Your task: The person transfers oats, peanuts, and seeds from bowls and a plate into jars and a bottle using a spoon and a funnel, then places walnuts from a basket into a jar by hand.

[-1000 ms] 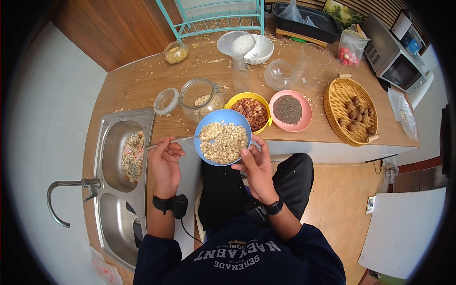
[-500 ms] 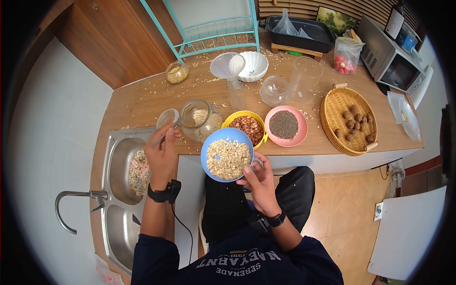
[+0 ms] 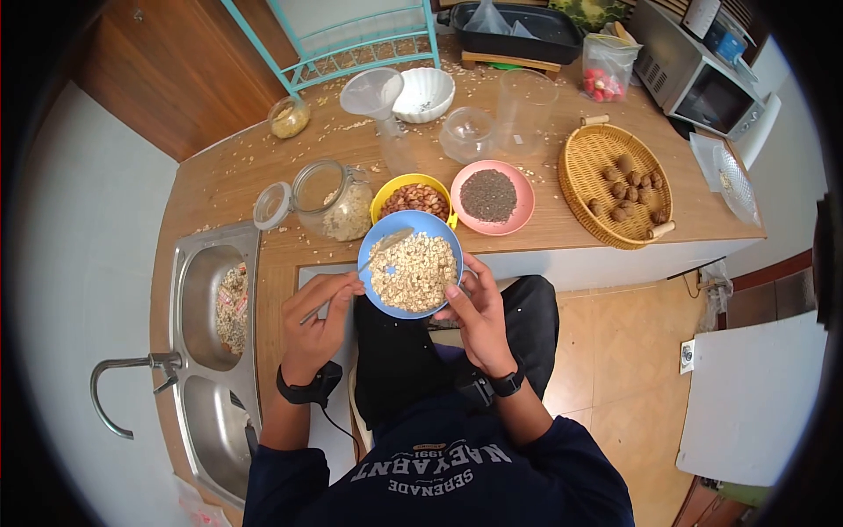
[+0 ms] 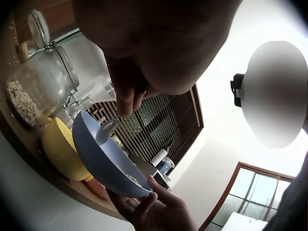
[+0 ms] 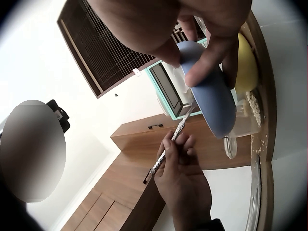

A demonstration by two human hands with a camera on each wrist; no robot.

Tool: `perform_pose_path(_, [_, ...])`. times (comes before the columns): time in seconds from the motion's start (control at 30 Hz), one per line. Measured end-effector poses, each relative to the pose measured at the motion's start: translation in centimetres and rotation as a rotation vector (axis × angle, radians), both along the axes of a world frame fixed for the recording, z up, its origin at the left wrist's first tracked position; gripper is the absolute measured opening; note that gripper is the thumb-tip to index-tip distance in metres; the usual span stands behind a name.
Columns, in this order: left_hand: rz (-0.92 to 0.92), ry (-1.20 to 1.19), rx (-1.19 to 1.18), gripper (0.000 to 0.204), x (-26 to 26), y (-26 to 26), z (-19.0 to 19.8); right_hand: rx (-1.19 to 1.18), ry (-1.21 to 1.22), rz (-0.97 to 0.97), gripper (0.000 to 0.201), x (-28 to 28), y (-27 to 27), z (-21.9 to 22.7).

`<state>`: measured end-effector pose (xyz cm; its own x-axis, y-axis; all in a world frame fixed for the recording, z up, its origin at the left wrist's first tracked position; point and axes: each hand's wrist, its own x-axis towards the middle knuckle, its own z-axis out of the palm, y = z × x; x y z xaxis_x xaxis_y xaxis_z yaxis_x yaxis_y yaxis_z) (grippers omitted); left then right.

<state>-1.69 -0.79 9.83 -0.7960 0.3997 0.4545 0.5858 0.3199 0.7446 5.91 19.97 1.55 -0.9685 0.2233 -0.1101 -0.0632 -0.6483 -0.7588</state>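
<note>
My right hand grips the right side of a blue bowl, thumb on the rim and fingers beneath. Oats cover most of its bottom. A metal spoon with a patterned handle is pinched in my left hand. Its head is over the bowl's far left part, looking bare of oats. Just beyond the bowl stand an open glass jar partly filled with oats, a yellow bowl of peanuts, and a pink dish of small dark seeds.
A wicker basket of walnuts stands at the right. Behind the bowls are a funnel in a bottle, a white fluted bowl and clear containers. A steel sink lies left. Flakes are scattered over the counter.
The spoon, heaped with oats over the blue bowl a second ago, went to the glass jar with my left hand, then returned over the bowl. My right hand kept hold of the bowl.
</note>
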Motion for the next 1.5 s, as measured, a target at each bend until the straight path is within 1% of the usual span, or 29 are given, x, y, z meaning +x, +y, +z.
perform_pose_path(0.13, [0.039,-0.001,0.024,0.015,0.4,0.6,-0.1,0.045,-0.005,-0.033,0.057,1.2,1.2,0.9])
perform_pose_path(0.2, [-0.116,0.038,-0.069,0.015,1.1,1.1,0.2,0.06,0.022,-0.08,0.058,1.5,1.7,0.9])
perform_pose_path(0.23, [-0.115,0.032,-0.061,0.015,1.3,1.3,0.2,0.082,-0.003,-0.085,0.058,1.7,1.9,0.8])
perform_pose_path(0.3, [-0.177,0.034,-0.091,0.016,1.7,1.4,0.3,0.078,-0.007,-0.076,0.058,2.2,2.4,0.7])
perform_pose_path(0.33, [-0.164,0.03,-0.089,0.016,1.7,1.4,0.2,0.067,-0.003,-0.07,0.058,2.4,2.6,0.6])
perform_pose_path(0.4, [-0.04,-0.052,0.08,0.015,1.1,1.6,0.3,0.077,0.0,-0.059,0.058,2.7,2.8,0.8])
perform_pose_path(0.47, [-0.037,0.001,0.054,0.015,1.2,2.2,0.7,0.078,0.009,-0.054,0.059,2.9,3.1,0.9])
perform_pose_path(0.53, [-0.181,0.057,-0.08,0.015,1.8,3.1,0.6,0.089,0.023,-0.041,0.059,3.3,3.3,0.8])
perform_pose_path(0.63, [-0.216,0.018,-0.058,0.016,3.3,3.8,-0.3,0.073,-0.008,-0.029,0.059,3.6,3.9,0.1])
perform_pose_path(0.67, [-0.203,0.005,-0.052,0.016,3.7,3.9,-0.5,0.079,-0.021,-0.016,0.059,4.1,4.1,0.1])
perform_pose_path(0.77, [-0.044,-0.003,0.043,0.014,3.2,3.9,-0.1,0.098,-0.005,0.024,0.06,4.0,4.7,0.8])
perform_pose_path(0.87, [0.034,0.009,-0.026,0.014,3.4,4.2,0.4,0.106,0.004,0.013,0.06,3.9,5.1,1.1])
perform_pose_path(0.9, [0.041,0.008,-0.03,0.014,3.7,4.3,0.2,0.106,0.003,0.007,0.06,3.9,5.1,1.2])
perform_pose_path(0.97, [-0.103,-0.011,-0.015,0.013,4.5,4.6,-0.6,0.105,-0.007,0.005,0.059,4.0,5.3,1.1])
perform_pose_path(1.0, [-0.104,-0.019,-0.014,0.013,4.9,4.8,-0.8,0.105,-0.015,0.005,0.059,4.0,5.3,1.1])
perform_pose_path(1.07, [-0.172,-0.05,0.023,0.011,5.7,5.0,-0.9,0.083,-0.055,-0.026,0.056,4.0,5.3,1.0])
perform_pose_path(1.13, [-0.145,-0.059,0.001,0.011,5.4,4.3,-0.9,0.07,-0.073,-0.015,0.056,4.1,5.3,0.8])
perform_pose_path(1.2, [0.017,-0.075,0.107,0.015,4.9,3.5,-1.1,0.059,-0.08,-0.009,0.055,4.1,5.0,0.7])
perform_pose_path(1.23, [0.057,-0.041,0.098,0.012,4.2,3.1,-0.9,0.058,-0.08,-0.01,0.055,4.0,4.9,0.8])
perform_pose_path(1.27, [0.064,-0.041,0.102,0.012,3.8,2.7,-0.7,0.059,-0.077,-0.013,0.055,3.9,4.7,0.8])
perform_pose_path(1.33, [0.085,-0.021,-0.013,0.011,3.2,2.0,-0.2,0.067,-0.073,-0.004,0.055,3.5,4.3,1.0])
perform_pose_path(1.47, [0.07,-0.038,-0.049,0.011,2.8,0.5,0.0,0.06,-0.081,-0.002,0.053,2.3,3.4,0.8])
perform_pose_path(1.5, [0.051,-0.092,-0.037,0.011,2.8,0.0,0.1,0.062,-0.09,0.005,0.053,2.1,3.0,0.8])
